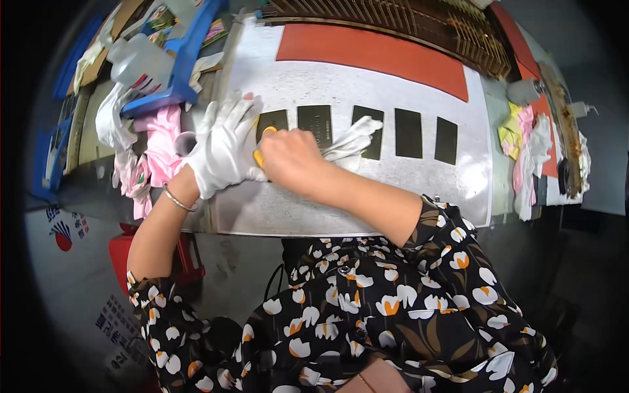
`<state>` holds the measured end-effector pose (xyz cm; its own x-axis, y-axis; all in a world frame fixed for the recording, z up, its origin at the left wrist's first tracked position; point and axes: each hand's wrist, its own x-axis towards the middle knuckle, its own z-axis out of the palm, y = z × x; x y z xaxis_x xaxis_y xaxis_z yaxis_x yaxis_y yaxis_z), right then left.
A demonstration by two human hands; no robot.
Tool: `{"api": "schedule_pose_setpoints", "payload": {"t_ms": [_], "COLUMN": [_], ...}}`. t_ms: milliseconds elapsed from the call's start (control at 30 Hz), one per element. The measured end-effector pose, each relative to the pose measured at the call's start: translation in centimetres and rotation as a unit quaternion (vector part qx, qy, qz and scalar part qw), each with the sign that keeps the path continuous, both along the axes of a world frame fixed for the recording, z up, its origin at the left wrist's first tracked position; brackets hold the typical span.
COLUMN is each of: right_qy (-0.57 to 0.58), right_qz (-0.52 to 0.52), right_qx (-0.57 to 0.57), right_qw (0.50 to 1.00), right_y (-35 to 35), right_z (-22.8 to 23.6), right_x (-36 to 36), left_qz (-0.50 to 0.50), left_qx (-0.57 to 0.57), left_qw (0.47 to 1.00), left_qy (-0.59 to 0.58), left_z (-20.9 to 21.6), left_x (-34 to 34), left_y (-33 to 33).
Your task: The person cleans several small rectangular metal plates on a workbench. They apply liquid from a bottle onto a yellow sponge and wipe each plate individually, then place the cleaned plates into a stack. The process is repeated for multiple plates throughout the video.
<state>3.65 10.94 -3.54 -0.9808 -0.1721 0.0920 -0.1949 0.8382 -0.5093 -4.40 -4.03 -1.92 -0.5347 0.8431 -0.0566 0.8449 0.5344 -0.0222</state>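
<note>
My left hand [224, 147] wears a white glove, its fingers stretched out toward the far side over the pale work board [308, 203]. Against its thumb side, my bare right hand [291, 160] is closed on the glove's white fabric; the exact grip is hidden. Orange-yellow finger covers [269, 133] show at its fingers. Beyond the hands, several dark flat plates lie in a row, including one with pale lettering [314, 124] and one at the right end [446, 141]. A loose white glove [354, 139] lies beside my right forearm, partly over a dark plate [373, 124].
An orange-red strip [373, 57] lies along the board's far edge, before a rack with metal wires [393, 23]. Pink cloth [162, 147], a blue bin [177, 85] and a translucent bottle [139, 62] crowd the left. Rags [524, 150] hang at right; a red stool [121, 252] stands below.
</note>
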Motion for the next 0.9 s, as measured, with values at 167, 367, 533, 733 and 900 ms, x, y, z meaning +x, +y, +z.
{"api": "schedule_pose_setpoints", "payload": {"t_ms": [167,367,533,733,900], "right_qy": [0.006,-0.109,-0.290,-0.110,-0.050], "right_qz": [0.051,0.132,-0.158,-0.314,-0.340], "right_qx": [-0.032,-0.182,-0.425,-0.483,-0.496], "right_qw": [0.998,0.968,0.843,0.810,0.797], "right_y": [-0.2,6.1,20.1,29.2,31.9], "right_z": [-0.6,4.1,7.3,4.1,1.2], "right_x": [3.5,12.0,21.3,27.7,28.8], "left_qz": [-0.024,0.020,-0.101,-0.156,-0.172], "left_qx": [-0.064,0.038,0.236,0.106,0.121], "left_qw": [0.996,0.992,0.955,0.973,0.967], "left_qy": [-0.061,-0.119,-0.147,-0.130,-0.144], "left_z": [2.0,3.8,3.6,1.1,-0.4], "left_x": [-0.6,-0.6,7.8,11.2,11.0], "left_y": [0.3,3.3,17.2,29.4,30.7]}}
